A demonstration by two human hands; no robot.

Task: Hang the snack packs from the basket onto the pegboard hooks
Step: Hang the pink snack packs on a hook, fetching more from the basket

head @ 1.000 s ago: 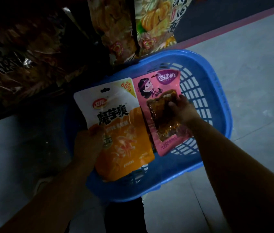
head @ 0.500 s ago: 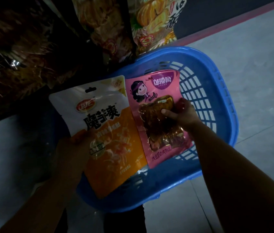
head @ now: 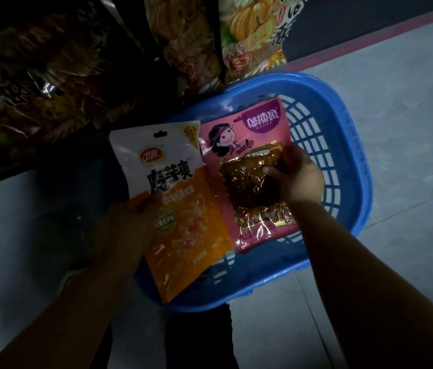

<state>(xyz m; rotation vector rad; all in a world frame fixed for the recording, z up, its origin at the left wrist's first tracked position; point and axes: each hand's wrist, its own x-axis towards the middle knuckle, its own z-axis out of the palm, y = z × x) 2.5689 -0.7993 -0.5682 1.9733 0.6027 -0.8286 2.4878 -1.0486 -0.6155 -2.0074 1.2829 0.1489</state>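
Hang-holes are what the coming move turns on, and both sit at the far ends of the packs, pointing away from the person and toward the dim display above. The left hand (head: pixel 132 222) grips the orange-and-white pack (head: pixel 175 209) at its left edge, thumb laid over the front face and the other fingers hidden behind it; the pack's long axis runs from near the body up and slightly left, with its slot at the top of the white end. The right hand (head: pixel 296 177) holds the pink pack (head: pixel 247 166) at its right edge, thumb pressed on the clear window and fingers curled over the side; this pack also lies lengthwise away from the body, tilted a little left. The two packs lie side by side, edges touching or just overlapping, above the blue basket (head: pixel 353 161), which stands on the grey floor (head: pixel 409 89). Hanging snack bags (head: pixel 255 35) fill the top of the view, nearest the pink pack's upper end; the hooks themselves are too dark to make out.
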